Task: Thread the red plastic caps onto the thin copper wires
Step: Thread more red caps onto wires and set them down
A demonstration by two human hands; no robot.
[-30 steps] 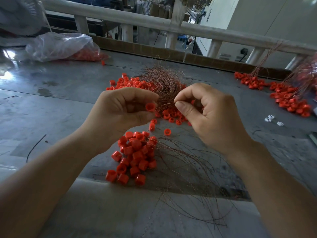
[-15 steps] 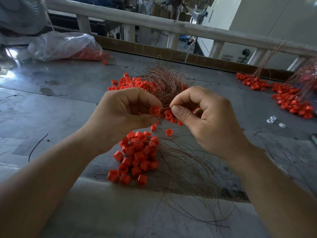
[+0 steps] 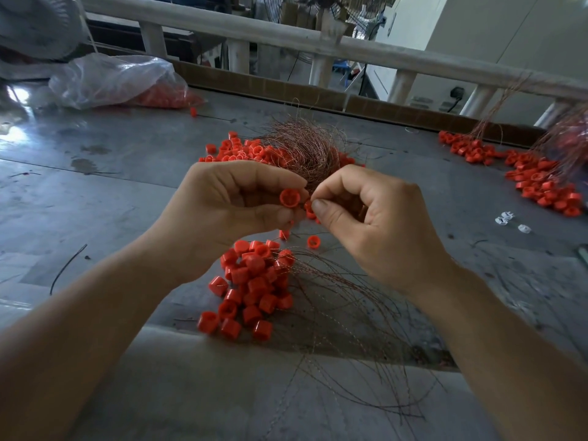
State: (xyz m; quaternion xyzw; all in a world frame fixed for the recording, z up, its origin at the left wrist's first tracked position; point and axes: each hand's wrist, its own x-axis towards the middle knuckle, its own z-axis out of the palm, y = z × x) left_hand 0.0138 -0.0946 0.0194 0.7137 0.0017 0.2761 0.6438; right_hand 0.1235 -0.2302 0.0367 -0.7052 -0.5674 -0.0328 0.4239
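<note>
Red cap (image 3: 290, 197) first — the left hand (image 3: 229, 211) pinches it between thumb and forefinger, hollow side showing, the other fingers curled in. Just beside it the right hand (image 3: 375, 224) presses thumb and forefinger together on a fine wire (image 3: 309, 187), barely visible, with the rest of the fingers curled. Behind the knuckles sits a tangle of copper wires (image 3: 302, 148) among loose caps (image 3: 235, 148). Below the hands lies a heap of caps (image 3: 254, 281) on the grey table (image 3: 111, 192), with strands fanning towards the near edge — one single cap (image 3: 313, 241) just beside it. A plastic bag (image 3: 117, 79) lies far left.
</note>
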